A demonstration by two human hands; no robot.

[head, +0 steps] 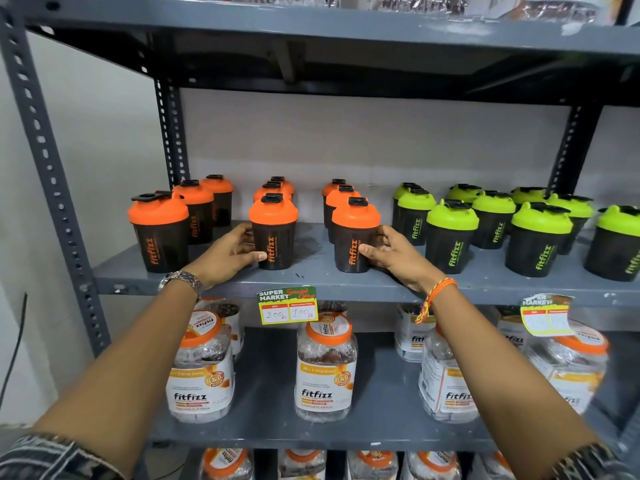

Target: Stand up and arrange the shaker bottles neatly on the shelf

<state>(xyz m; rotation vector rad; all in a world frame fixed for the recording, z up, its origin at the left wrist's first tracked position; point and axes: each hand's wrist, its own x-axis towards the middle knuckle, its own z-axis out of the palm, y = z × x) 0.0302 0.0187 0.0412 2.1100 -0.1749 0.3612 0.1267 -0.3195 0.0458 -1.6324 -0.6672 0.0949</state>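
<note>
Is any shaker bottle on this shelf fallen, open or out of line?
All stand upright. Only the front-left orange shaker bottle looks odd: its black flip cap is open. The second price tag, at right, is curling off the shelf edge.

A grey metal shelving rack (346, 282) is seen against a plain pale wall (363, 140). Its perforated uprights (45, 161) are painted the same grey. Two price tags (287, 305) are fixed to a shelf edge. On the lower shelves, clear jars with orange lids (325, 368) are kept. A dark cable (15, 344) is seen at the left wall.
</note>
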